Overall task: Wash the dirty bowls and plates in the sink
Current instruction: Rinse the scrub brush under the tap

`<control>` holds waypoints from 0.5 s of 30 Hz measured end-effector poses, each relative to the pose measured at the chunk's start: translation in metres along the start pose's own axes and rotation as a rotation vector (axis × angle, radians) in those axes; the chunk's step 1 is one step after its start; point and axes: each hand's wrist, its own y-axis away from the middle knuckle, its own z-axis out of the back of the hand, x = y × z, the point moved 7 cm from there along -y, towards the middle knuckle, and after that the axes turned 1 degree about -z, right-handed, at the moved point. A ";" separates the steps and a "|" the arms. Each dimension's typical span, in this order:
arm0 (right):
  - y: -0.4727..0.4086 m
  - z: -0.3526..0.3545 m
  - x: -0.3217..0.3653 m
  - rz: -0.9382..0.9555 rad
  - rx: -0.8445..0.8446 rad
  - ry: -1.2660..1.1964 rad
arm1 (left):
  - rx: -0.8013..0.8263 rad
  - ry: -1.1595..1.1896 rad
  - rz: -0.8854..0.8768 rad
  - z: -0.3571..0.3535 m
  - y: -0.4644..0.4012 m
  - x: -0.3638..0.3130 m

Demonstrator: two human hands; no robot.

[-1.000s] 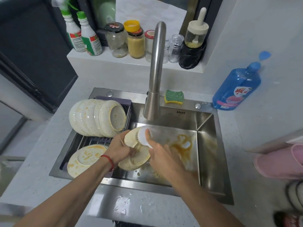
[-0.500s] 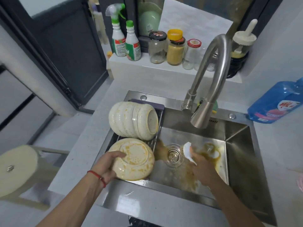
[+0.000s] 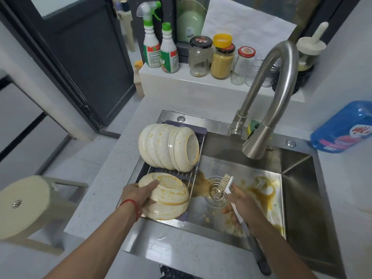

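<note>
The left hand (image 3: 138,195) grips an upturned stained bowl (image 3: 167,198) on the rack (image 3: 188,176) — the right hand (image 3: 242,204) clasps a brush (image 3: 231,190) over the sink (image 3: 298,198).

— What colour are the bowls (image 3: 169,150)?
— Cream, ribbed, smeared orange-yellow. The sink (image 3: 298,178) is brushed silver, stained the same orange.
— And the brush (image 3: 226,183)?
— White head, tan bristles, grey handle. The soap bottle (image 3: 342,127) is blue with a pink-red label; the spray bottles (image 3: 159,49) white and green.
</note>
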 end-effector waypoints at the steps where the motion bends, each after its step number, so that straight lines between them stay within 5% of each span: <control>1: 0.001 0.001 0.002 -0.001 0.007 -0.011 | 0.004 -0.045 -0.014 0.002 0.000 -0.003; 3: 0.002 0.008 0.005 0.002 0.019 -0.030 | 0.032 -0.182 -0.022 0.002 -0.001 -0.010; 5: 0.004 0.015 0.008 0.005 0.023 -0.057 | 0.018 -0.568 -0.053 0.007 -0.003 -0.019; 8: 0.002 0.029 0.014 0.017 -0.004 -0.114 | -0.248 -1.244 -0.322 -0.003 0.017 -0.057; 10: -0.004 0.040 0.015 0.012 -0.030 -0.181 | -0.254 -1.266 -0.621 -0.053 0.042 -0.086; 12: -0.010 0.048 0.017 0.020 -0.037 -0.245 | -0.085 -1.106 -0.798 -0.119 0.063 -0.107; 15: -0.010 0.055 0.028 0.043 -0.023 -0.297 | 0.197 -0.870 -0.887 -0.212 0.081 -0.140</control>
